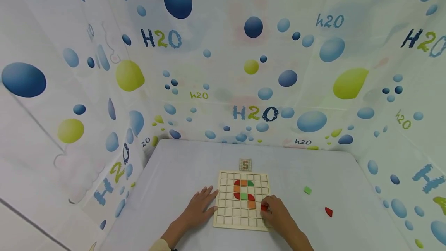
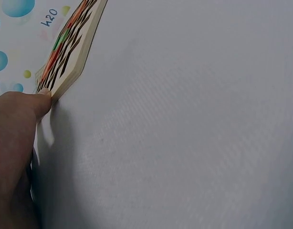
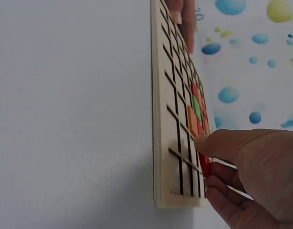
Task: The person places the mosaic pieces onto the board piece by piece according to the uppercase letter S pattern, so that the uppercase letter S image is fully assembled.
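A wooden grid board (image 1: 230, 218) lies on the table, with several red, orange and green tiles forming a curved figure in its cells. My left hand (image 1: 198, 209) rests flat at the board's left edge, fingers extended; its thumb (image 2: 41, 101) touches the board's corner in the left wrist view. Over the right side of the board, my right hand (image 1: 277, 213) pinches a red tile (image 3: 204, 164) between thumb and fingers. That tile is beside an orange square tile (image 1: 251, 204) set in a cell. The fingers partly hide the red tile's shape.
Just behind the board is a small pattern card (image 1: 245, 165) showing an S-like figure. To the right, a light green square tile (image 1: 307, 190) and a red quarter-round tile (image 1: 328, 212) lie loose on the white table (image 1: 348, 181). A printed curtain (image 1: 216, 69) surrounds the table.
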`<state>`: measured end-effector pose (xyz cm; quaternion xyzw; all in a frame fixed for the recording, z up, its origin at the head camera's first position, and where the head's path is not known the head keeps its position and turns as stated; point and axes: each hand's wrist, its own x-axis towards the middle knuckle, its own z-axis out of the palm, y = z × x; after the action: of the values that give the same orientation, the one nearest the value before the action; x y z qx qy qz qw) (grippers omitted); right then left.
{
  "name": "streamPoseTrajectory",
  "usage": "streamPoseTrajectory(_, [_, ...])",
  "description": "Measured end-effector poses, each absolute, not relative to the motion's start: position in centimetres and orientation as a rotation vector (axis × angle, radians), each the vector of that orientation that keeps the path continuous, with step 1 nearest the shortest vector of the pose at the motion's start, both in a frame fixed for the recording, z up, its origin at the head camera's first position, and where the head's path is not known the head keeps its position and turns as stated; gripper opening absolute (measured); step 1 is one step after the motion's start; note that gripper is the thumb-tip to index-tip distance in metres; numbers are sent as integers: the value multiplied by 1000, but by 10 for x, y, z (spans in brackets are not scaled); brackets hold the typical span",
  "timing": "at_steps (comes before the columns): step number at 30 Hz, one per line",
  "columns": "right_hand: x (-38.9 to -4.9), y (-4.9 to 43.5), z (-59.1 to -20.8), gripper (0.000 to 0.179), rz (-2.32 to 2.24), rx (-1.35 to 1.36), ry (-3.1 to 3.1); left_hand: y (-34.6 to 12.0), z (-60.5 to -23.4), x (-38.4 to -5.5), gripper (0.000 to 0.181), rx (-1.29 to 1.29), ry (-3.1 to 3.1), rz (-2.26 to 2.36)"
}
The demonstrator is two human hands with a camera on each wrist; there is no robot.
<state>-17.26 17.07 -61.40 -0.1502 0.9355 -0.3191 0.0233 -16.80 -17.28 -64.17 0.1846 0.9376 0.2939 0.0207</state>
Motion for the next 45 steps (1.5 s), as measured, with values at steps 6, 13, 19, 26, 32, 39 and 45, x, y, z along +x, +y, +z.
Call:
streamPoseTrajectory(6, [-167, 149, -614, 21, -987, -653, 2888, -171, -640, -168, 61, 576, 2912, 907])
streamPoseTrajectory(13, [-161, 141, -614, 15, -953, -705, 2868, -171, -637, -167, 61, 546, 2888, 888])
streamPoseTrajectory(19, [-158, 141, -618, 10, -914, -767, 2904, -172, -642, -167, 62, 575, 2917, 886])
streamPoseTrajectory(26, [-158, 145, -620, 17, -907, -864, 2940, -172, -641, -168, 62, 588, 2922, 878])
streamPoseTrajectory(32, [-157, 145, -621, 17, -889, -820, 2969, -172, -641, -167, 62, 584, 2920, 872])
streamPoseTrajectory(39, [-156, 144, -623, 16, -904, -804, 2994, -173, -635, -167, 61, 576, 2912, 859])
streamPoseTrajectory(45, [-157, 146, -624, 14, -904, -795, 2964, -173, -633, -168, 62, 568, 2888, 853])
